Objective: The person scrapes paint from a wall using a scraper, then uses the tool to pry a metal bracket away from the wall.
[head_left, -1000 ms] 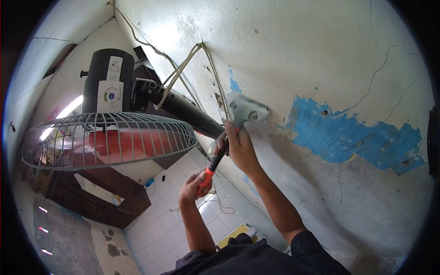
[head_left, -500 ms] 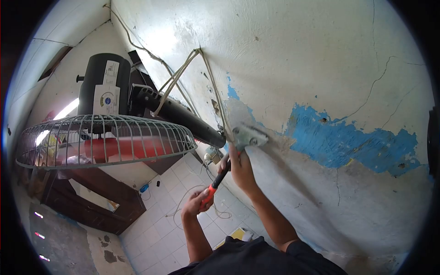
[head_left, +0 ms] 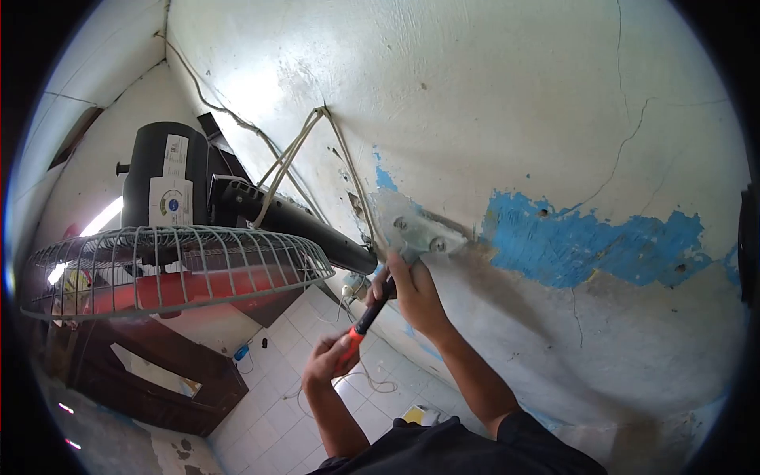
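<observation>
1. Red-and-black scraper (head_left: 370,318), at wall (head_left: 507,103), left of blue patch (head_left: 586,237).
2. Clamped by left grip (head_left: 325,359) on red end, right grip (head_left: 418,299) near blade (head_left: 428,235).
3. Looks stiff, fairly light; best held along handle.

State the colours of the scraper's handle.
The handle is black and orange-red, clearest in the head view.

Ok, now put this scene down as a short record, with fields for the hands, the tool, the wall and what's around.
Left hand: the left hand grips the handle's orange end
Right hand: the right hand holds near the blade
Tool: scraper, its wide blade at the wall, left of the large blue patch in view
Wall condition: pale, cracked, peeling
Nearby: fan with wire cage and red blades; cord hanging on the wall
Floor: pale tiles
</observation>
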A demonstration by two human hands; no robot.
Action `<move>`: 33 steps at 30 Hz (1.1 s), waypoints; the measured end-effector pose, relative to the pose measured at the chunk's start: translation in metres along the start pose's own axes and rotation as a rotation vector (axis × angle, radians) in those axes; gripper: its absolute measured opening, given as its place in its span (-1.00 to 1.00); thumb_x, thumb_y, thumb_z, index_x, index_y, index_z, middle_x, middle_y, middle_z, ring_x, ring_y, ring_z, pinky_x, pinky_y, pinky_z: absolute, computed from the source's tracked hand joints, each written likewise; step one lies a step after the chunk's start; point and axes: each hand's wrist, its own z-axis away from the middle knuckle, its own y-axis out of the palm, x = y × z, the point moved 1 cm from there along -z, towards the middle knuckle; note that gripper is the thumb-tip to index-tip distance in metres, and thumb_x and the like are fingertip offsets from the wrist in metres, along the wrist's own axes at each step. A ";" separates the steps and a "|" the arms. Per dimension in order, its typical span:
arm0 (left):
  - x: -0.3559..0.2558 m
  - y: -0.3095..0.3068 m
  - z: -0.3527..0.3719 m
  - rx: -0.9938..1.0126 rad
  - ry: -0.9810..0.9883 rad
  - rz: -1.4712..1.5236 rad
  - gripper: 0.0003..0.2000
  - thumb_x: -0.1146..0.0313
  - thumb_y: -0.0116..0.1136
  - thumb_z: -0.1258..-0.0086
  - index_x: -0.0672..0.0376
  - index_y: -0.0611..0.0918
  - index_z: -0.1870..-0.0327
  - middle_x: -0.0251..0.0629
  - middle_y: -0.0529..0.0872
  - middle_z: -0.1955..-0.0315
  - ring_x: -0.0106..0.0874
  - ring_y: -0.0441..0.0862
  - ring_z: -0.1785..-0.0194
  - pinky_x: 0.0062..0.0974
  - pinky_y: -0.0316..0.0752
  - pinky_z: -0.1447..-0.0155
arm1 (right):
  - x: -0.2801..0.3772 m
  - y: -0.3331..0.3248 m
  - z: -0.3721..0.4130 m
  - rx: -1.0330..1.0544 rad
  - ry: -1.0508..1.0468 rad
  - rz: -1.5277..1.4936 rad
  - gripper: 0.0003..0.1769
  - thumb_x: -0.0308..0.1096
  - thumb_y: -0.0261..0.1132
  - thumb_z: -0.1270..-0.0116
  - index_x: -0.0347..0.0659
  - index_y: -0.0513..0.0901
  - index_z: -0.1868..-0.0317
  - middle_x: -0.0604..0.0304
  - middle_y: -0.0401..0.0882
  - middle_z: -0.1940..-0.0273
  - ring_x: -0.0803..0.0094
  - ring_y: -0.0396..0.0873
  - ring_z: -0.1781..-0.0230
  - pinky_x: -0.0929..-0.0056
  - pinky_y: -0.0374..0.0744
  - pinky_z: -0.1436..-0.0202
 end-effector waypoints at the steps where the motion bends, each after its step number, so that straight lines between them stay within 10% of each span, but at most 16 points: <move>1: -0.011 0.000 0.001 -0.017 -0.006 -0.035 -0.48 0.06 0.09 -0.43 0.40 0.51 -0.15 -0.46 0.37 0.72 -0.69 0.22 0.71 -0.68 0.08 0.65 | 0.003 0.003 -0.002 -0.001 -0.003 -0.017 -0.52 -0.07 -0.11 -0.57 -0.28 0.38 0.40 0.19 0.44 0.58 0.36 0.58 0.51 0.38 0.59 0.29; 33: 0.000 0.009 0.002 -0.024 -0.008 -0.006 -0.48 0.02 0.06 -0.44 0.40 0.53 -0.09 -0.44 0.38 0.73 -0.69 0.21 0.75 -0.67 0.07 0.68 | 0.016 0.003 -0.010 0.030 0.045 0.036 -0.53 -0.03 -0.11 -0.57 -0.28 0.37 0.34 0.17 0.46 0.57 0.34 0.60 0.48 0.35 0.62 0.25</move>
